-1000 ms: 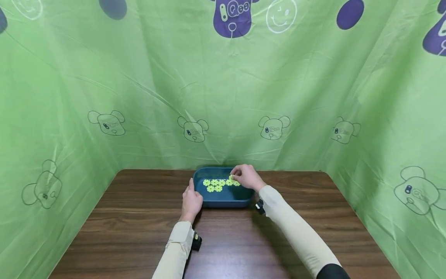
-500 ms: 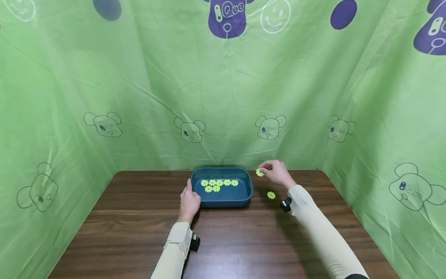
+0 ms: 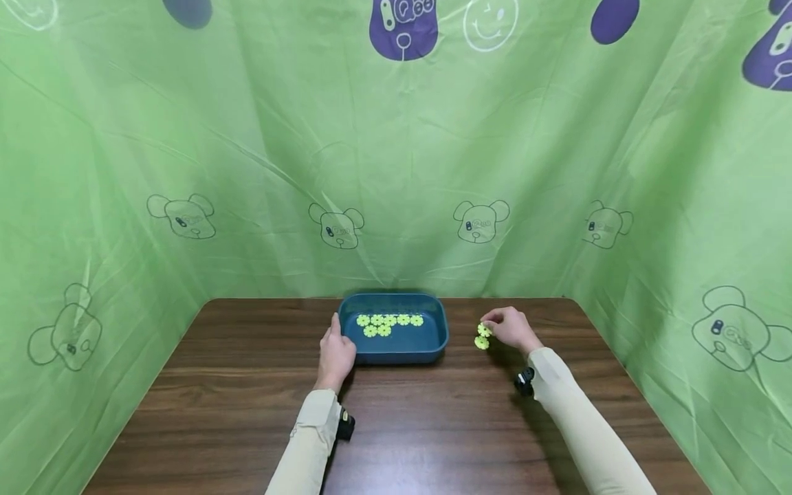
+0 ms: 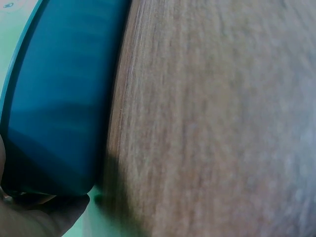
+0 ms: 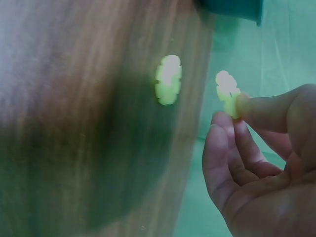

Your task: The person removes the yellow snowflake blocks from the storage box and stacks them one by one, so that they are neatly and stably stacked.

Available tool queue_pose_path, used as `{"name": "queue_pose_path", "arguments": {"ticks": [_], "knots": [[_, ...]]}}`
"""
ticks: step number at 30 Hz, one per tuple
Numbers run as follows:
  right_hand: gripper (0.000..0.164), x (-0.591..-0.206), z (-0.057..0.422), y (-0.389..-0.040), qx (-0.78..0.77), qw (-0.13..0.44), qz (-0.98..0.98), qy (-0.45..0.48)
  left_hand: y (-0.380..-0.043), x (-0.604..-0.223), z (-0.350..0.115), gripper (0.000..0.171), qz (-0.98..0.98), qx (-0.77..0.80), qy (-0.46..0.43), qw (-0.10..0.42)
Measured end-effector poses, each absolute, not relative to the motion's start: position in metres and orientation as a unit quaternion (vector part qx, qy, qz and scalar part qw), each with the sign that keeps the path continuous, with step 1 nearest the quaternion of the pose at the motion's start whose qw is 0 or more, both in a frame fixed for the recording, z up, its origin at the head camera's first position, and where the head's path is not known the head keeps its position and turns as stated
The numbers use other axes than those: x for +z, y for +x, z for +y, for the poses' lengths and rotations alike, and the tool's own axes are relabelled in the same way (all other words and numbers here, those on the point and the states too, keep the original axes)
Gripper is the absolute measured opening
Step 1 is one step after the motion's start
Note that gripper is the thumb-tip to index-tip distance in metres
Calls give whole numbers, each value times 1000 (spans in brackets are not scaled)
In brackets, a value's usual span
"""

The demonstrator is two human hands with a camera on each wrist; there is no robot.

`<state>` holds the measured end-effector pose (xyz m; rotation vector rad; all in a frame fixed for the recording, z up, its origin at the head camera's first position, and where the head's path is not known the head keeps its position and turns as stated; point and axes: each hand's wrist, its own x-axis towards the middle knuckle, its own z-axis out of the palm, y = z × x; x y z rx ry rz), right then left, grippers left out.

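Note:
A blue rectangular tray [image 3: 427, 357] stands at the back of the table. My left hand [image 3: 336, 357] holds its left end, with the thumb by the rim and fingers along the outer wall. Several yellow-green, flower-shaped snowflake discs [image 3: 384, 331] lie on its floor in two rows. To the right of the tray, my right hand [image 3: 512, 328] pinches one such disc [image 5: 227, 93] between thumb and fingertips. Another loose disc [image 5: 169, 80] lies on the table just in front of the pinched one, as the head view shows. Whether these two touch cannot be told.
The brown wood-grain table [image 3: 427, 426] extends toward me and to both sides. Green printed cloth [image 3: 396, 172] hangs behind it and at the left and right. Small black cameras [image 3: 524, 381] sit at both wrists.
My right hand has left the tray, moving right with a disc in its pinch, then down toward the loose disc. The left hand stays at the tray's left end.

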<state>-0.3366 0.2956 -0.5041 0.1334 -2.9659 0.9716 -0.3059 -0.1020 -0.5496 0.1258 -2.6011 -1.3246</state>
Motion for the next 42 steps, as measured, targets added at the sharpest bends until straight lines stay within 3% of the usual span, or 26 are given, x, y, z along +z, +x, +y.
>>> {"name": "queue_pose_path", "arguments": {"ticks": [8,26,35,42], "knots": [[15,-524,300,-335,317,-19,-947,41,-305,-548,-99,68,-883,-453,45,113],[13,-535,293,-329,295,-1,-955,33,-303,-549,-100,67,-884,-449,46,122],[34,-544,292,-336,248,-4,-967,66,-303,-548,-101,67,-884,-449,47,122],[20,-544,285,-336,204,6,-975,90,-305,-549,-100,68,-885,-446,47,124]]}}
